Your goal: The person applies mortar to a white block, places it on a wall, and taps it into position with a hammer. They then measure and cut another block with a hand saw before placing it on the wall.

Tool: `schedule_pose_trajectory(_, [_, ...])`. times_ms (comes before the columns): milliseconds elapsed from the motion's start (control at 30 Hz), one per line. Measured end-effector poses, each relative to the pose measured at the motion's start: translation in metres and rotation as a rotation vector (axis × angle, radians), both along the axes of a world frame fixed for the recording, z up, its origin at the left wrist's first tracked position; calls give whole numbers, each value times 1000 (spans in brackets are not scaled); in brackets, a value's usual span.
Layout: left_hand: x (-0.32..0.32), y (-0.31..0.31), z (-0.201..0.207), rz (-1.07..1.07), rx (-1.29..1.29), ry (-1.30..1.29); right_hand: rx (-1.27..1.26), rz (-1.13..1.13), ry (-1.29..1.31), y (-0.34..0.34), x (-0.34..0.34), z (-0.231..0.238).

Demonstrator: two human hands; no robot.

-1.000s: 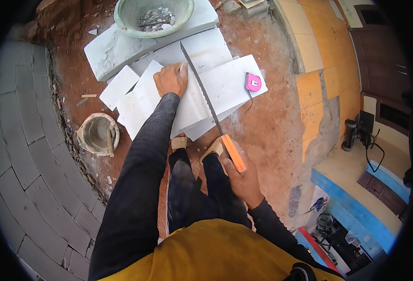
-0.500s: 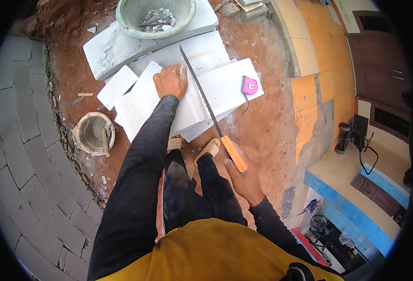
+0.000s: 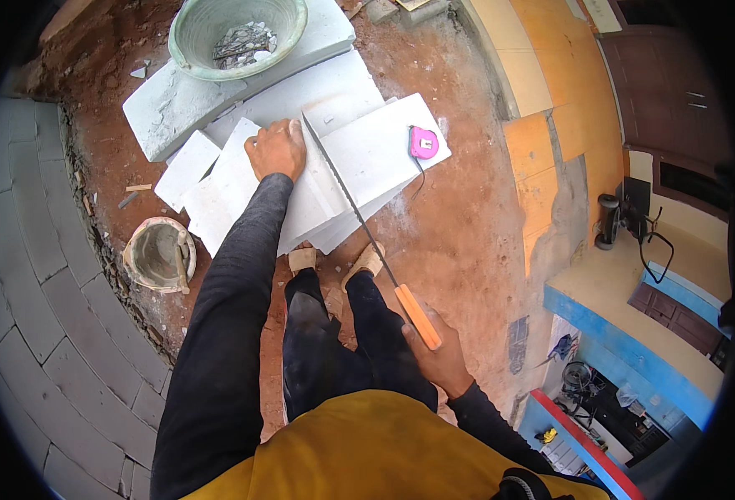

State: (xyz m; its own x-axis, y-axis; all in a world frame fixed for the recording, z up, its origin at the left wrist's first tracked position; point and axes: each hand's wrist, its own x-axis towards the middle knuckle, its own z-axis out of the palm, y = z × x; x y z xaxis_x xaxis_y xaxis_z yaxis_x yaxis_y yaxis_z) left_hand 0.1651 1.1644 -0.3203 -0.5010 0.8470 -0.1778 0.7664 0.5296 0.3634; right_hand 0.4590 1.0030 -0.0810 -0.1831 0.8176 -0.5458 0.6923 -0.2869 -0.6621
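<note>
My right hand (image 3: pixel 442 354) is closed round the orange handle of a hand saw (image 3: pixel 346 193). Its long dark toothed blade slants up and to the left across a white block (image 3: pixel 321 196). On the left of the blade, my left hand (image 3: pixel 277 150) presses down on that block with curled fingers, gripping it near its far end. More white slabs (image 3: pixel 380 142) lie under and beside the block. A pink tape measure (image 3: pixel 423 142) rests on the right-hand slab, its dark strap hanging over the edge.
A green-grey basin (image 3: pixel 186 58) with rubble stands on a thick white block (image 3: pixel 147 117) at the far side. A mortar bucket (image 3: pixel 138 258) with a tool in it sits to the left on red soil. Grey block paving (image 3: pixel 67 308) borders the left; orange tiles (image 3: pixel 530 158) the right.
The saw and my right hand have drawn back towards me, so less blade reaches past the block. My left hand keeps its place on the block while the whole view has shifted slightly.
</note>
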Motion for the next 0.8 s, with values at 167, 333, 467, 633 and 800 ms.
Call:
schedule_pose_trajectory(167, [1, -2, 2, -17, 15, -13, -17, 53, 56, 20, -11, -20])
schedule_pose_trajectory(333, [1, 1, 1, -1, -40, 18, 57, 22, 119, 2, 6, -26])
schedule_pose_trajectory(467, [2, -1, 1, 2, -9, 20, 41, 16, 116, -15, 23, -36])
schedule_pose_trajectory(633, [1, -2, 2, -19, 2, 36, -108, 50, 84, -3, 25, -51])
schedule_pose_trajectory(800, [2, -2, -2, -6, 33, 51, 55, -18, 97, -26, 38, -40])
